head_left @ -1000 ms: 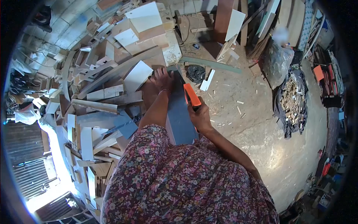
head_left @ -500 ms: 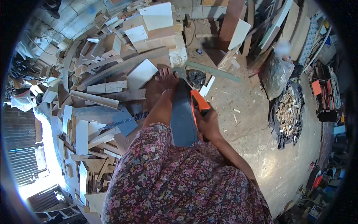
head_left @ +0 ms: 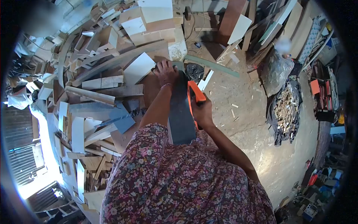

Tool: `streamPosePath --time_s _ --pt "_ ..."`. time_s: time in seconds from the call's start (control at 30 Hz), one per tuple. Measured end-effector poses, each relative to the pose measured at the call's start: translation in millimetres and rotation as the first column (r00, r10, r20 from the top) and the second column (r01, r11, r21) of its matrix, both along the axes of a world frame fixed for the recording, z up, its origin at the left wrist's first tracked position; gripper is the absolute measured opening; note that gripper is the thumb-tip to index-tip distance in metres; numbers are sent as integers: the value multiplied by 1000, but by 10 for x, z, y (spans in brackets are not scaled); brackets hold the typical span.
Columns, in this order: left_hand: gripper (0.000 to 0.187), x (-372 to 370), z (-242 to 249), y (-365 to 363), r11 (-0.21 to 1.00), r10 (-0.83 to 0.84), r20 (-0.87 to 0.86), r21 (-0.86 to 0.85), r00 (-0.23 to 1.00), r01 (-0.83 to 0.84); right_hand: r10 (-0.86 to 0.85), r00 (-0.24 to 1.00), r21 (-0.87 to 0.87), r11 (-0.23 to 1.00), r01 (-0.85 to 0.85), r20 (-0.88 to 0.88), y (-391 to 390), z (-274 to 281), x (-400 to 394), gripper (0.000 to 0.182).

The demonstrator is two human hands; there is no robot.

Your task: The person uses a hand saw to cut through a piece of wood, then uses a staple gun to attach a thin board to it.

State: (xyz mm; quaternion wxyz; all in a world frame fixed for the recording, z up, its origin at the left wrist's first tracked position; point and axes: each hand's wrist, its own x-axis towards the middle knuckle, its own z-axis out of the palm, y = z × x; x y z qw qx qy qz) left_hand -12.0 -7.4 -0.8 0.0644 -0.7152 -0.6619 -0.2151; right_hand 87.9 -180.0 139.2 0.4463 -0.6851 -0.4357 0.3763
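Note:
A long dark grey board runs from my lap away from me. My left hand lies at its far left edge, fingers spread and pressing down. My right hand is wrapped round the handle of an orange-and-black hand saw, along the board's right edge. The saw's blade is mostly hidden from this angle. A white-faced board piece lies just left of my left hand. Beyond the board's far right corner is a crumpled black plastic bag.
Wood offcuts pile up along the left. A green strip and small scraps lie on the concrete floor. To the right, a dark cloth holds wood chips beside a clear plastic sack. Planks lean at the back.
The whole view has shifted slightly. My right hand and the saw have moved a little up and away along the board's edge. My left hand stays on the board.

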Motion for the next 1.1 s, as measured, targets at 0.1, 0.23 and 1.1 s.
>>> streamPosePath --time_s 0.1,0.23,1.1 --pt "41 -18 121 -26 999 17 -54 40 998 -15 7 1000 -10 1000 -8 -29 75 -147 -10 15" --pt "48 22 42 -5 999 16 -38 53 999 -14 -45 999 116 992 47 -17 -59 -264 61 14" --pt "57 12 19 10 999 2 68 -51 998 2 -32 999 -43 999 31 -25 -70 -13 85 19"
